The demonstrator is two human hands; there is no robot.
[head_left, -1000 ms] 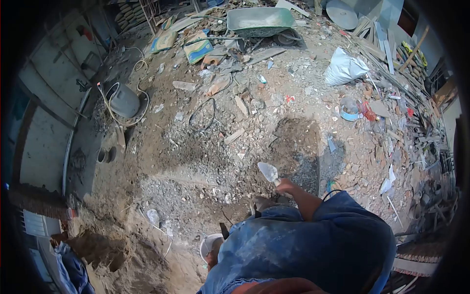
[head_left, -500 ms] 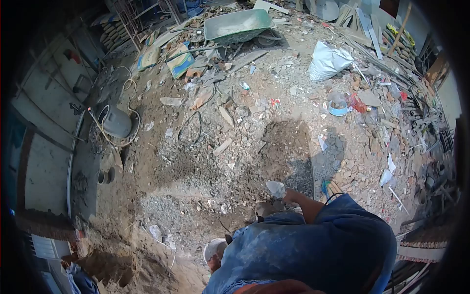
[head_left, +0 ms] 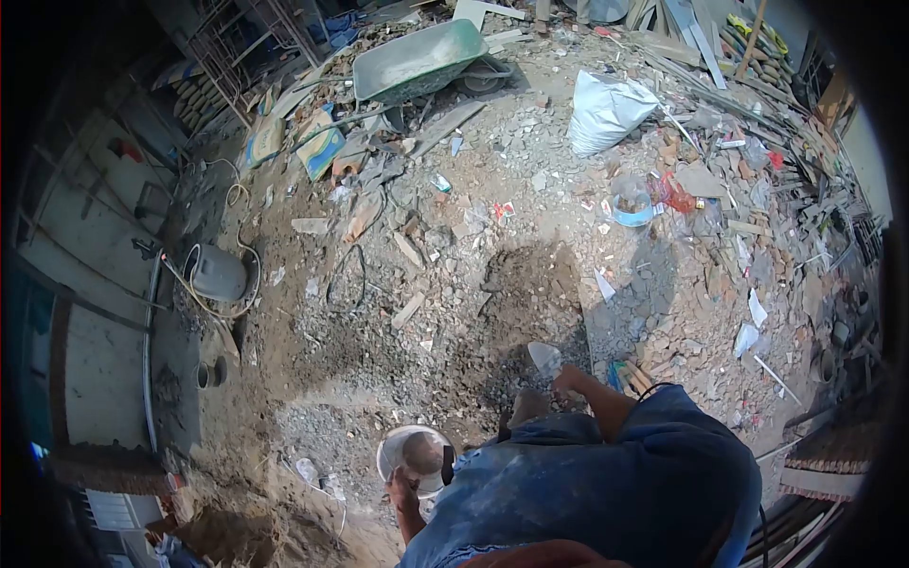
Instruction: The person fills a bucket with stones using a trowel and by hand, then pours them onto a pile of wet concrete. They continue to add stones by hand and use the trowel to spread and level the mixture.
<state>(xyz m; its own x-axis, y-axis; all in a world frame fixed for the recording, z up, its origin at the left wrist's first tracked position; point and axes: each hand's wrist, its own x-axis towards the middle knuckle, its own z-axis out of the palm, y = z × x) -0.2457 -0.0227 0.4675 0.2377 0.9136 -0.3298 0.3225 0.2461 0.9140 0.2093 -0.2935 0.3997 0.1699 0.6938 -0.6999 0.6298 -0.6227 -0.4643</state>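
At the bottom centre, my left hand (head_left: 402, 487) grips the near left rim of a white bucket (head_left: 386, 456). Greyish-brown material shows inside the bucket. A trowel (head_left: 544, 358) with a pale, pointed blade is in my right hand (head_left: 569, 380), whose fingers are closed round its handle. The blade points forward and left, over dark, dug-up soil (head_left: 535, 293). My blue clothing hides part of the bucket's right side.
Rubble and stones cover the ground. A green wheelbarrow (head_left: 417, 62) and a white sack (head_left: 611, 112) stand farther off. To the left, a grey bucket (head_left: 218, 273) has a hose (head_left: 254, 293) beside it. Planks and scrap (head_left: 805, 204) lie along the right.
More of the white bucket and my left hand has come out from behind my clothing. The trowel has turned slightly in my right hand's grip, and the view has shifted a little.
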